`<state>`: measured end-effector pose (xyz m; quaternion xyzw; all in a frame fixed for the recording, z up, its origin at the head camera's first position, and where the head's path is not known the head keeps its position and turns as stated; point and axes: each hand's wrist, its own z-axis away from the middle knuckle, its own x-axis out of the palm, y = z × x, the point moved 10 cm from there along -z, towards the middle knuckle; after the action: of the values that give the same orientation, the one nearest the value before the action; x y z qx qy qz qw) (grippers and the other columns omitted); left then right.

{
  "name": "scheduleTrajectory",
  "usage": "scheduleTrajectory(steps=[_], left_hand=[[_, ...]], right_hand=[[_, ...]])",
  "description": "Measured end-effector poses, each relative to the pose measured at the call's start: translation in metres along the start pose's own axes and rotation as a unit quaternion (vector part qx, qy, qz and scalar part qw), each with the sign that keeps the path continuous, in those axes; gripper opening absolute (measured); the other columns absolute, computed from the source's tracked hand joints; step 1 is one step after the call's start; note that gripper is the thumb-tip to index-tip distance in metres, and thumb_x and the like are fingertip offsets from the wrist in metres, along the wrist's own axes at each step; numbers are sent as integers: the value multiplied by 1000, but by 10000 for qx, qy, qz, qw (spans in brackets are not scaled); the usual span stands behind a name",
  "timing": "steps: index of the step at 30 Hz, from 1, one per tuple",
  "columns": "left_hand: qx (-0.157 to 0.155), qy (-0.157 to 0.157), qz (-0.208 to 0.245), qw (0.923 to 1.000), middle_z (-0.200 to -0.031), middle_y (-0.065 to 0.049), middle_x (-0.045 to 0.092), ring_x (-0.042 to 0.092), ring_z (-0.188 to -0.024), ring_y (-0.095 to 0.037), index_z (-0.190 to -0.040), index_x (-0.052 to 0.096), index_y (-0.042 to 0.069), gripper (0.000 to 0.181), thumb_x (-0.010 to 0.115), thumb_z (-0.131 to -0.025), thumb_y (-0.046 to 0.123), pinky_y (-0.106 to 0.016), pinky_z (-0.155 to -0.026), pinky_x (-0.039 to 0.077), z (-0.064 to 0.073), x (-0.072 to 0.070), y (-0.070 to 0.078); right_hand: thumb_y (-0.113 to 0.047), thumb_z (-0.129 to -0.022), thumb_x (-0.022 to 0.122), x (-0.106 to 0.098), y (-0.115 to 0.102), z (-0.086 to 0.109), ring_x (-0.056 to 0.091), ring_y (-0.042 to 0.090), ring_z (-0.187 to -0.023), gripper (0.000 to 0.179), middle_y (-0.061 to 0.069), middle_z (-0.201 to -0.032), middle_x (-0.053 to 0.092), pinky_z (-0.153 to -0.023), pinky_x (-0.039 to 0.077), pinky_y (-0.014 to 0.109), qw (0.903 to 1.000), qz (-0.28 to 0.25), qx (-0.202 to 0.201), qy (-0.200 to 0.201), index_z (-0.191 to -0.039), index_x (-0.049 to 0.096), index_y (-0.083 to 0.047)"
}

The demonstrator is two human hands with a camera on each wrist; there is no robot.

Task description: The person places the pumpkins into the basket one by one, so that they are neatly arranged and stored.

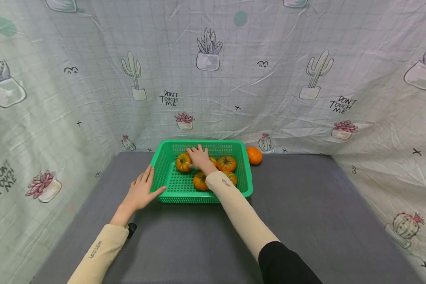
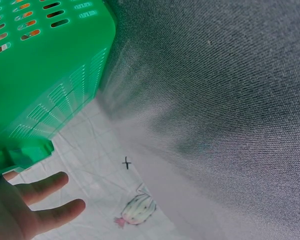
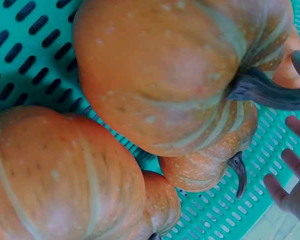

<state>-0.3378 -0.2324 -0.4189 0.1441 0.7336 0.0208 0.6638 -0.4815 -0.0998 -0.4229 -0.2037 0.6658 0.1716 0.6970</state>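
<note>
A green plastic basket [image 1: 249, 169] with slotted walls holds several small orange pumpkins with pale stripes. Over it reaches my right hand [image 1: 200, 158], fingers spread, just right of one pumpkin [image 1: 182, 163] and partly covering others. Nearer the front lies another pumpkin [image 1: 200, 181]; one more [image 1: 226, 163] sits to the right. In the right wrist view a large pumpkin [image 3: 160, 65] with a dark curved stem fills the middle, and the fingers [image 3: 277, 190] extend beyond it. At the basket's left side my left hand [image 1: 141, 192] has straight fingers, fingertips right at the rim.
An orange pumpkin [image 1: 254, 156] stands outside the basket, by its back right corner. The basket rests on a grey cloth-covered table [image 1: 291, 213]. Behind it hangs a pale curtain [image 1: 241, 86] printed with potted cacti. A small black object [image 1: 131, 230] shows beside my left wrist.
</note>
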Motion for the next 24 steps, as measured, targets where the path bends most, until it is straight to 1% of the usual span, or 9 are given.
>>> scheduleTrajectory(steps=[5,13,15,18,21,24], left_hand=[[-7,-26,-16,10000,-150,-20,6,22,-128,-48,-143,7,-1,90,38,-86,61,-66,-93,24,-1,0,0],[-28,-47,-30,10000,-150,-20,5,22,-128,-48,-143,7,-1,90,37,-86,61,-66,-94,24,-1,1,1],[-26,-37,-26,10000,-150,-20,5,22,-128,-48,-143,7,-1,90,37,-86,61,-66,-94,24,-2,0,1],[-18,0,-12,10000,-150,-20,6,22,-128,-48,-143,8,-1,89,37,-86,61,-66,-94,24,-2,-2,1],[6,10,2,10000,-149,-21,6,21,-128,-49,-143,7,-2,89,38,-86,61,-66,-93,24,-1,-3,1],[13,-42,-2,10000,-149,-21,5,21,-128,-49,-143,6,-1,90,36,-86,62,-66,-93,23,0,-2,1]], right_hand=[[-46,-84,54,-2,-2,1,26,27,-128,62,-2,-140,37,-101,27,52,9999,84,-40,-51,-138,32,-25],[-46,-85,53,4,1,4,20,28,-134,58,0,-141,37,-105,22,53,9981,427,9,-444,-136,38,-23],[-46,-85,53,4,2,4,20,28,-134,58,0,-140,37,-105,22,53,9979,488,17,-433,-136,38,-23],[-47,-84,53,-1,3,6,20,28,-134,59,-1,-140,37,-105,22,53,9980,547,-7,-315,-136,37,-24],[-47,-85,52,-6,2,9,22,28,-133,57,-1,-139,38,-106,21,53,9976,633,-120,-248,-135,38,-24],[-46,-86,52,-15,1,15,26,27,-129,53,-1,-136,40,-104,24,52,9973,644,-262,-217,-133,40,-25]])
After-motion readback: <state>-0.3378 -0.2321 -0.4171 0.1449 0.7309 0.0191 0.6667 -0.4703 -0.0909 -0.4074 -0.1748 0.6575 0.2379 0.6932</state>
